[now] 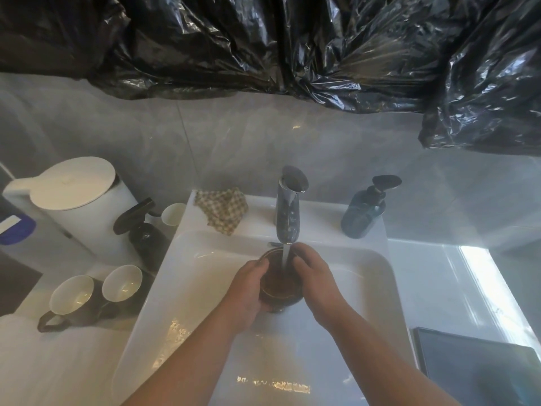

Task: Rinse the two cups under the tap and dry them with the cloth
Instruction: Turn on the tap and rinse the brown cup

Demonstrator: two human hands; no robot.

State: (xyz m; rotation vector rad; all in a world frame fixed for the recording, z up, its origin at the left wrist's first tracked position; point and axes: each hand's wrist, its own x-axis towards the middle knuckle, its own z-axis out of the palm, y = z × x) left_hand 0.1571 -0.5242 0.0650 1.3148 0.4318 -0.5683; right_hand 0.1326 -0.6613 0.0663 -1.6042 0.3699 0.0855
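Water's running, and you've got the dark cup (279,288) right under the tap (288,209), over the middle of the sink (205,288). It's mouth up, and the stream (285,256) drops straight into it. Your left grip (248,285) is curled round the cup's left wall. Your right grip (314,276) curls round the right wall, fingertips up near the rim. Neither one is spread; the cup is clamped between the two.

It looks hard and glossy, so treat it as stiff and brittle. It's wet, so it'll be slippery, and it should get heavier as it fills. I'd hold it low on the wall with a palm under the base and keep off the slick rim. That sink is hard, and a slip could chip the cup.

The cloth (222,210) lies crumpled on the sink's far rim, just left of the tap. It's soft and limp, so bunch it in your fingers when you dry.

On the table (73,361) to the left stand a near mug (74,297) and a far mug (123,284), side by side, mouths up. I can't tell which of them goes under the tap second.
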